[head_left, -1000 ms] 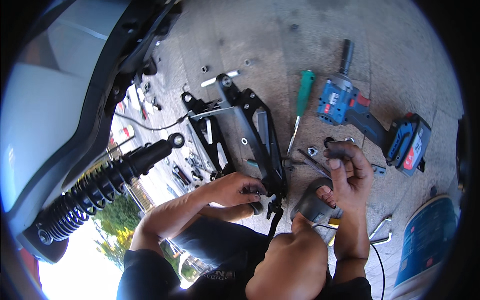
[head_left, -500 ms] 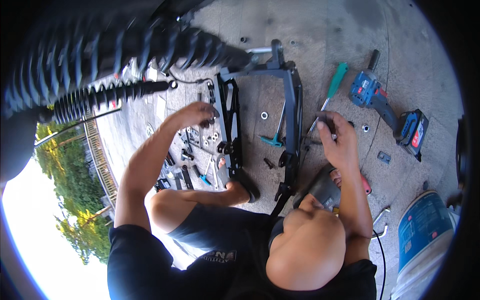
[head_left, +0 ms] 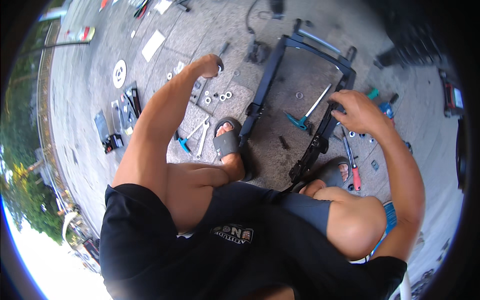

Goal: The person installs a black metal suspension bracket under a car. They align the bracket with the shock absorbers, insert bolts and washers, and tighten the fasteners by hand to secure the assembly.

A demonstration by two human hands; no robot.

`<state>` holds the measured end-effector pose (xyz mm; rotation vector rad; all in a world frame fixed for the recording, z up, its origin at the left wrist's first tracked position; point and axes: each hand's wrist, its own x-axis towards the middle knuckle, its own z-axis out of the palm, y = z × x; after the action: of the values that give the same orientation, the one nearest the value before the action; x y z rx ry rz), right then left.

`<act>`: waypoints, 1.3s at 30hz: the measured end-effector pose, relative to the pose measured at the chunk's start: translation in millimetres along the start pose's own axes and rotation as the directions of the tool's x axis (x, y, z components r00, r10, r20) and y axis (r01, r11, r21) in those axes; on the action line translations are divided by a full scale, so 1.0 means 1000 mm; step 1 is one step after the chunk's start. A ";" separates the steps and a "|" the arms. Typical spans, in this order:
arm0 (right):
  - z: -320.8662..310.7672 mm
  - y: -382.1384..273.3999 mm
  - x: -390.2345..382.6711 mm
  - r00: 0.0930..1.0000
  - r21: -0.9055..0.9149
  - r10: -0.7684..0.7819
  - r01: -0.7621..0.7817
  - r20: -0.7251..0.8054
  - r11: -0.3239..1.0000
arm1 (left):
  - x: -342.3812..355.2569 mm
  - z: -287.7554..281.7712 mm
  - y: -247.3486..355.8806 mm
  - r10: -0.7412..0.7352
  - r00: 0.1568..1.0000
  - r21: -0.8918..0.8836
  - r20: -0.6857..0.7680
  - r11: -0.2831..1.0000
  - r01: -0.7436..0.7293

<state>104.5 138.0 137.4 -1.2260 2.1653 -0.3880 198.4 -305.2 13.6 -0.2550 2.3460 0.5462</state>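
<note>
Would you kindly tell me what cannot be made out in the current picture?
Head view, anything inside the left hand: hidden by its own curl.
Head view, blue tool: mostly covered by the right arm.
Head view, blue container: largely behind the right knee and arm.
Head view, spring shock absorber: blurred and dark.
Head view, detail on small rings: too small.

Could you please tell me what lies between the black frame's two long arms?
In the head view, at least a teal-handled tool, a ring and a small dark piece lie within the black frame.
</note>
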 end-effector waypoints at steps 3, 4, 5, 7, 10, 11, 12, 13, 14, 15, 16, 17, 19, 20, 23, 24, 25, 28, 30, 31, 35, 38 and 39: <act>-0.023 -0.025 0.038 0.989 -0.089 0.041 -0.029 0.141 0.996 | -0.006 -0.005 -0.059 -0.120 0.986 -0.052 -0.115 0.992 0.115; -0.024 -0.030 0.051 0.992 -0.084 0.005 0.005 0.126 0.996 | -0.007 -0.012 -0.074 -0.247 0.963 -0.208 -0.105 0.953 0.222; -0.021 -0.035 0.065 0.994 -0.068 0.004 0.003 0.105 0.998 | -0.014 -0.012 -0.087 -0.383 0.917 -0.644 -0.111 0.731 0.227; 0.004 -0.045 0.088 0.998 -0.057 -0.061 0.060 -0.011 0.997 | -0.026 -0.015 -0.109 -0.458 0.875 -0.863 -0.158 0.494 0.103; 0.042 -0.051 0.103 0.983 0.014 -0.159 0.158 0.089 0.987 | -0.044 -0.012 -0.133 -0.572 0.803 -0.974 -0.169 0.223 -0.046; 0.050 -0.051 0.106 0.959 0.033 -0.191 0.189 0.210 0.981 | -0.048 -0.007 -0.139 -0.605 0.781 -0.986 -0.154 0.150 -0.078; 0.055 -0.050 0.109 0.921 -0.020 -0.116 0.133 0.372 0.991 | -0.051 -0.001 -0.145 -0.634 0.761 -0.990 -0.138 0.080 -0.113; 0.058 -0.050 0.111 0.917 -0.004 -0.125 0.137 0.379 0.991 | -0.051 0.008 -0.150 -0.663 0.738 -0.984 -0.125 -0.010 -0.176; 0.060 -0.049 0.114 0.915 -0.029 -0.103 0.124 0.391 0.992 | -0.050 0.016 -0.156 -0.649 0.752 -0.975 -0.116 -0.068 -0.210; 0.060 -0.049 0.118 0.918 -0.029 -0.061 0.079 0.392 0.996 | -0.047 0.026 -0.159 -0.668 0.737 -0.965 -0.098 -0.116 -0.234; 0.059 -0.048 0.122 0.918 -0.043 -0.023 0.044 0.395 0.998 | -0.042 0.035 -0.160 -0.670 0.735 -0.946 -0.106 -0.159 -0.281; 0.058 -0.048 0.125 0.926 -0.038 -0.017 0.034 0.378 0.999 | -0.036 0.043 -0.160 -0.719 0.689 -0.986 -0.094 -0.027 -0.163; 0.060 -0.049 0.132 0.929 -0.073 0.022 0.006 0.371 0.997 | -0.025 0.057 -0.152 -0.741 0.666 -0.973 -0.084 0.205 0.106; 0.061 -0.049 0.134 0.926 -0.092 0.024 0.012 0.376 0.996 | -0.016 0.061 -0.142 -0.751 0.641 -0.876 -0.160 0.407 0.259; 0.063 -0.043 0.135 0.913 -0.116 0.083 -0.040 0.398 0.992 | 0.017 0.065 -0.099 -0.581 0.809 -0.942 -0.090 0.313 0.120; 0.062 -0.040 0.135 0.911 -0.134 0.102 -0.052 0.399 0.990 | 0.031 0.060 -0.081 -0.520 0.846 -0.948 -0.116 0.313 0.062; 0.060 -0.037 0.134 0.915 -0.123 0.124 -0.082 0.385 0.989 | 0.042 0.056 -0.066 -0.465 0.874 -0.951 -0.138 0.308 0.014; 0.053 -0.029 0.130 0.925 -0.102 0.188 -0.163 0.329 0.981 | 0.065 0.041 -0.030 -0.391 0.901 -0.962 -0.187 0.258 -0.087; 0.047 -0.022 0.130 0.941 -0.075 0.229 -0.217 0.248 0.973 | 0.079 0.029 -0.013 -0.373 0.903 -0.969 -0.214 0.199 -0.148; 0.044 -0.017 0.130 0.948 -0.063 0.256 -0.248 0.192 0.967 | 0.083 0.025 -0.006 -0.339 0.913 -0.965 -0.227 0.206 -0.164; 0.033 0.014 0.143 0.797 0.131 0.571 -0.556 -0.194 0.821 | 0.085 0.025 0.013 0.134 0.989 -0.942 -0.068 0.316 -0.108; 0.021 0.039 0.164 0.646 0.386 0.676 -0.557 -0.356 0.735 | 0.076 0.033 0.022 0.334 0.926 -0.933 0.176 0.356 0.049; 0.017 0.046 0.172 0.620 0.479 0.707 -0.532 -0.340 0.698 | 0.073 0.034 0.023 0.386 0.897 -0.925 0.218 0.374 0.064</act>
<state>19.1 16.8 37.1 -0.0940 2.6459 -0.7881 157.5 -270.8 -51.7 -0.3526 1.3965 1.8379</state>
